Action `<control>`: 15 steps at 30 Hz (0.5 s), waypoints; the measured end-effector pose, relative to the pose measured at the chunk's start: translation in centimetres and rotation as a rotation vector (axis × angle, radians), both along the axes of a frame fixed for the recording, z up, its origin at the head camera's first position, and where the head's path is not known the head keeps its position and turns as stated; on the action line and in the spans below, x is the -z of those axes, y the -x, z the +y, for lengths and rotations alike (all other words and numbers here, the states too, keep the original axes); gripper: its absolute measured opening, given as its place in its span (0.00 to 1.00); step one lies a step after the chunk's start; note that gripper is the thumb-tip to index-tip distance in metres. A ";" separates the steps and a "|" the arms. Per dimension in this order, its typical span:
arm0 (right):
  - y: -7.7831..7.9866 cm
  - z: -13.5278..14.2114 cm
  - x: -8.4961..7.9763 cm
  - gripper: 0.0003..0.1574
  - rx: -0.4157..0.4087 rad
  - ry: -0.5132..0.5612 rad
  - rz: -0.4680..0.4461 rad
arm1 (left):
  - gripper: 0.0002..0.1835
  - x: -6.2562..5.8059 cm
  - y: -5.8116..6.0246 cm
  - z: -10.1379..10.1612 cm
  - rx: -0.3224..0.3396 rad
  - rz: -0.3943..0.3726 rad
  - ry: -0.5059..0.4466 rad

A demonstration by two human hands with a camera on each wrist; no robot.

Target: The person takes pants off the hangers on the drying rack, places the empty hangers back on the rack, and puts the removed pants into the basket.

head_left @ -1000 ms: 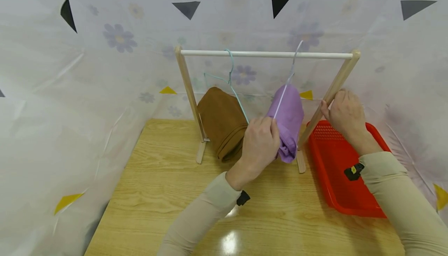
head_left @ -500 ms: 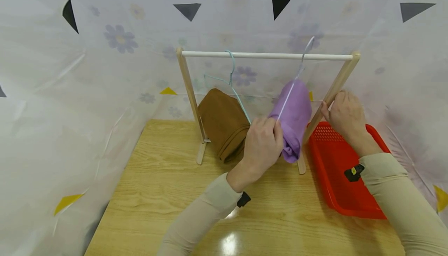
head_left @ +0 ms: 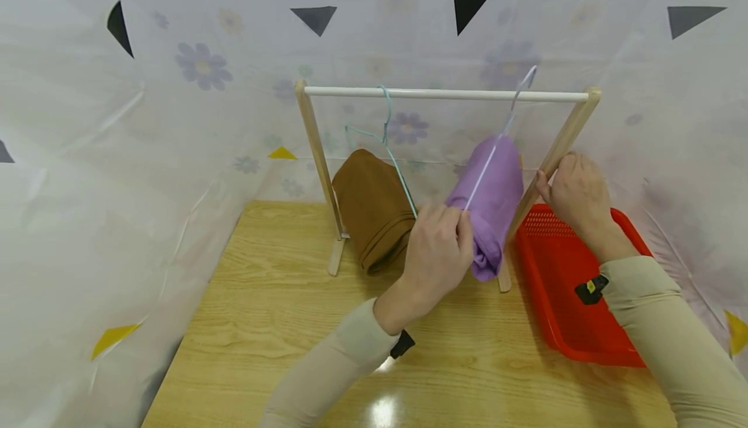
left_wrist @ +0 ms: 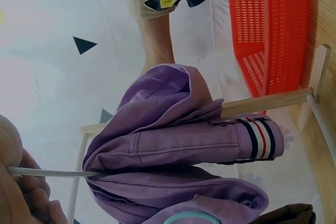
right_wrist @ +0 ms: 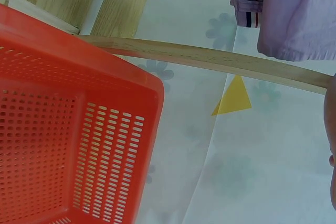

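My left hand (head_left: pixel 438 249) grips the near end of a white hanger (head_left: pixel 482 178), with its fingers curled round the wire. Purple trousers (head_left: pixel 487 201) hang folded over it; in the left wrist view their waistband (left_wrist: pixel 260 137) shows dark, white and red stripes. The hanger's hook reaches the rack's white bar (head_left: pixel 450 94), right of its middle; whether it rests on the bar I cannot tell. My right hand (head_left: pixel 578 188) holds the rack's right wooden post (head_left: pixel 569 132). Brown folded cloth (head_left: pixel 374 204) hangs on a light blue hanger (head_left: pixel 387 113) at the left.
A red plastic basket (head_left: pixel 552 324) with slotted walls stands on the wooden table (head_left: pixel 245 350), right of the rack and under my right forearm. A pale flowered sheet (head_left: pixel 199 155) hangs behind the table, with black and yellow triangles on it.
My left hand has shifted slightly right and then a little down, carrying the white hanger and purple trousers. The hook has slid to the right along the bar. My right hand stays put.
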State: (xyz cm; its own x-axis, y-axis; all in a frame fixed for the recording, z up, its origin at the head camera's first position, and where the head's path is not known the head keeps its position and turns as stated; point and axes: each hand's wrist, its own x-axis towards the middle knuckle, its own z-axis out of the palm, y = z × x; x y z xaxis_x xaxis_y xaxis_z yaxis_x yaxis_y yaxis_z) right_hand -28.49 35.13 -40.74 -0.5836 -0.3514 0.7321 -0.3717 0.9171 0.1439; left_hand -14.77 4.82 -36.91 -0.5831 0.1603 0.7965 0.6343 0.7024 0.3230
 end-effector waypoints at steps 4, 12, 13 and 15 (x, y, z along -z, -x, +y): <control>0.0 0.1 -0.1 0.30 0.005 -0.006 -0.006 | 0.20 0.1 -0.5 -0.2 0.018 0.006 -0.003; 0.1 0.2 -0.1 0.29 0.017 -0.014 -0.026 | 0.21 0.3 -1.4 -0.7 0.026 0.028 -0.004; 0.1 0.2 -0.1 0.29 0.016 -0.015 -0.026 | 0.21 0.3 -1.5 -0.8 0.027 0.030 -0.005; 0.1 0.2 -0.2 0.29 0.016 -0.018 -0.025 | 0.20 0.4 -1.7 -1.0 0.035 0.033 -0.013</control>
State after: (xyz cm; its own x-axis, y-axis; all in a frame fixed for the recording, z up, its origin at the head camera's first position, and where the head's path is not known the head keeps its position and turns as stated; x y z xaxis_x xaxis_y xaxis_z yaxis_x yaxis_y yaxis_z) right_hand -28.61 35.31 -40.57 -0.6075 -0.3542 0.7110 -0.3602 0.9206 0.1508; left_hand -13.03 3.86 -37.33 -0.5508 0.1699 0.8172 0.6690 0.6752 0.3105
